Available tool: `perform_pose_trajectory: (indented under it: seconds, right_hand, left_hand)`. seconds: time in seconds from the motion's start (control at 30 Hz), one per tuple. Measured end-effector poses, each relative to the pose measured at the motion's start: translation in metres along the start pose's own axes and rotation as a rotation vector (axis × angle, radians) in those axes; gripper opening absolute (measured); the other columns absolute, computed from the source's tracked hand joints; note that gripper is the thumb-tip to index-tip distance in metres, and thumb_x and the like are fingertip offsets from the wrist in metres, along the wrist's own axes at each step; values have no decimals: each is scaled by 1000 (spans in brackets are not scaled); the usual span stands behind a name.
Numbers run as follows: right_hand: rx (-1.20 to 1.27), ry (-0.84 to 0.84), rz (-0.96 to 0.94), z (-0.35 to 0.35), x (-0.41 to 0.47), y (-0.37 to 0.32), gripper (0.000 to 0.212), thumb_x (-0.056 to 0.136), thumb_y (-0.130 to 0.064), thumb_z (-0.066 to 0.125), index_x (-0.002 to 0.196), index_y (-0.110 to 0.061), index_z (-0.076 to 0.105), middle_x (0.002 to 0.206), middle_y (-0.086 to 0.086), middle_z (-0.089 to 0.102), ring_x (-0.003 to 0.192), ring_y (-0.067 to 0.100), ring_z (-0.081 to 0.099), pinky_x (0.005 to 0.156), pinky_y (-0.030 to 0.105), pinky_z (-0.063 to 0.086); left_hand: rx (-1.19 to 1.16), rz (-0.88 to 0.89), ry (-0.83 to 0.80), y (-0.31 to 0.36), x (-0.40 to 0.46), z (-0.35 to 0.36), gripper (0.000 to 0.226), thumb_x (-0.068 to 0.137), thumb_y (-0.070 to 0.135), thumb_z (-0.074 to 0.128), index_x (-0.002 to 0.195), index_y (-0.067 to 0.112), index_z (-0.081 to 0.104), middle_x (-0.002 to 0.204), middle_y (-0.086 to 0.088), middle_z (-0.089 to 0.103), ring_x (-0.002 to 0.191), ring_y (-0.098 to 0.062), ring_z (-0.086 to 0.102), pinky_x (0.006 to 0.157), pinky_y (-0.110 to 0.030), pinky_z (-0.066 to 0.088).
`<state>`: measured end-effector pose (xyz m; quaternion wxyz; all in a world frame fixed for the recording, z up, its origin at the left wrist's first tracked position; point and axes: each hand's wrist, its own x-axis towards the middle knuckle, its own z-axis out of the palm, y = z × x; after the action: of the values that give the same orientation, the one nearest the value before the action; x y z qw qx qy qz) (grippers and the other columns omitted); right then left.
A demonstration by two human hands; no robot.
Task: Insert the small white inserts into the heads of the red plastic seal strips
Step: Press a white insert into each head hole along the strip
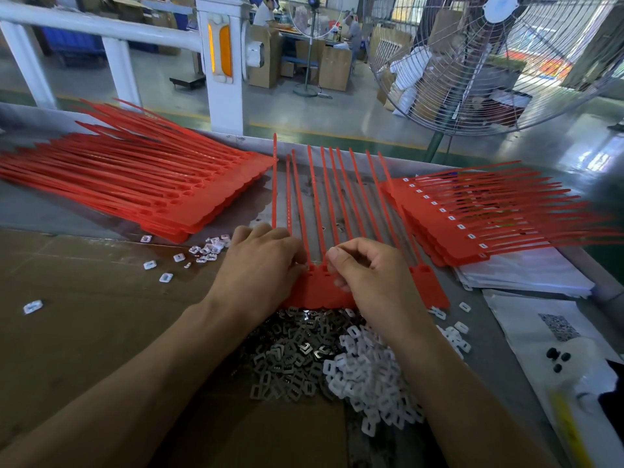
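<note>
A joined row of red seal strips (317, 288) lies in front of me, tails pointing away. My left hand (260, 261) rests on the left end of its heads, fingers curled down onto them. My right hand (364, 268) hovers over the heads at the middle, thumb and forefinger pinched together at a head; whatever they pinch is hidden. A heap of white inserts (368, 376) lies near my right forearm. Beside it is a heap of grey metal clips (290, 352).
A stack of red strips without inserts (141, 184) lies at the left, and a stack with white inserts fitted (472, 214) at the right. Loose clear pieces (202, 251) are scattered on the brown cardboard. White bags (526, 275) lie at the right. A large fan (489, 62) stands behind the table.
</note>
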<state>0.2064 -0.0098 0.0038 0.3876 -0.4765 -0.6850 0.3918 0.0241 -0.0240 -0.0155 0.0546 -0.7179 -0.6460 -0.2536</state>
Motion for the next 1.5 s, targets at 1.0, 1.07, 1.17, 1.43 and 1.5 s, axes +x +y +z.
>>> perform_pose_trajectory:
  seconds: [1.0, 1.07, 1.17, 1.43, 1.5]
  right_hand:
    - [-575, -174, -201, 3, 6, 4, 37, 104, -10, 52, 127, -31, 73, 119, -8, 61, 111, 6, 58, 100, 28, 50]
    - [-655, -199, -230, 5, 6, 4, 42, 103, -11, 51, 131, -35, 70, 119, -8, 59, 114, 8, 55, 101, 32, 49]
    - [-708, -201, -247, 6, 6, 4, 42, 103, -14, 51, 133, -37, 68, 119, -7, 58, 116, 11, 53, 101, 35, 49]
    - [-734, -167, -275, 8, 6, 5, 36, 103, -21, 53, 130, -37, 70, 115, -7, 59, 112, 12, 55, 98, 37, 50]
    - [-760, -172, -289, 8, 7, 5, 35, 103, -23, 54, 130, -37, 70, 115, -7, 59, 111, 12, 55, 96, 37, 50]
  left_hand:
    - [-147, -171, 16, -20, -3, -3, 13, 91, 34, 68, 103, 35, 72, 107, 11, 60, 111, -18, 52, 94, -35, 27]
    - [-155, -195, 2, -21, -4, -3, 13, 91, 36, 68, 104, 35, 72, 108, 10, 59, 111, -19, 53, 97, -39, 30]
    - [-146, -221, -24, -22, -6, -4, 16, 91, 41, 67, 105, 35, 71, 106, 9, 58, 111, -19, 54, 102, -44, 34]
    - [-166, -238, -43, -21, -6, -6, 16, 92, 43, 66, 105, 36, 71, 104, 9, 60, 110, -19, 54, 104, -46, 34]
    - [-170, -238, -43, -22, -7, -6, 15, 92, 42, 66, 105, 36, 71, 104, 9, 60, 110, -19, 54, 104, -46, 35]
